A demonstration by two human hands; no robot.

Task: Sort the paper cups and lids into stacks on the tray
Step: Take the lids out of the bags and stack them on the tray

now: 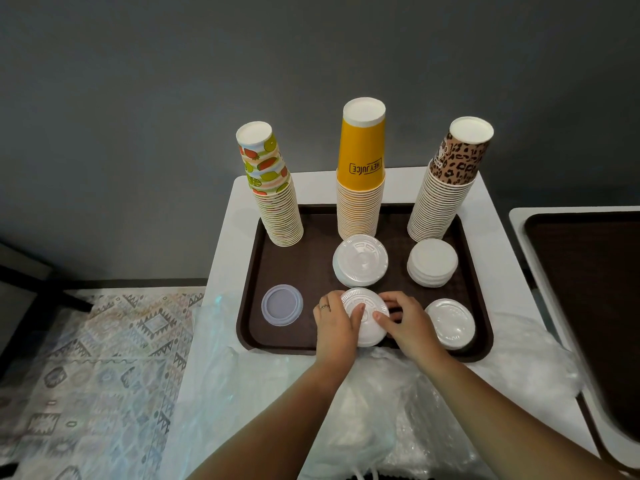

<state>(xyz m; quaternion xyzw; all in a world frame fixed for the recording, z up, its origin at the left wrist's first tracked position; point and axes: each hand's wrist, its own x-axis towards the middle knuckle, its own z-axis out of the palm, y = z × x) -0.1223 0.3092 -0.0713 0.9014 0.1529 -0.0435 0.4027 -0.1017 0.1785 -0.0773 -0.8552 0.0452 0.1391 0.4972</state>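
Note:
A brown tray [311, 265] holds three upside-down cup stacks at its back: fruit-print [277, 202], yellow [360, 188] and leopard-print [446, 188]. In front of them sit a white lid stack [360, 259] and a plain white lid stack [432, 261]. A clear bluish lid [282, 304] lies at the front left, a white lid pile [450, 323] at the front right. My left hand [337, 323] and my right hand [403, 322] both grip a small stack of white lids [363, 306] at the tray's front middle, thumbs on top.
Crumpled clear plastic bags [398, 403] cover the white table [225, 244] in front of the tray. A second brown tray [588, 289] sits on another table to the right. A patterned rug [104, 358] lies on the floor at the left.

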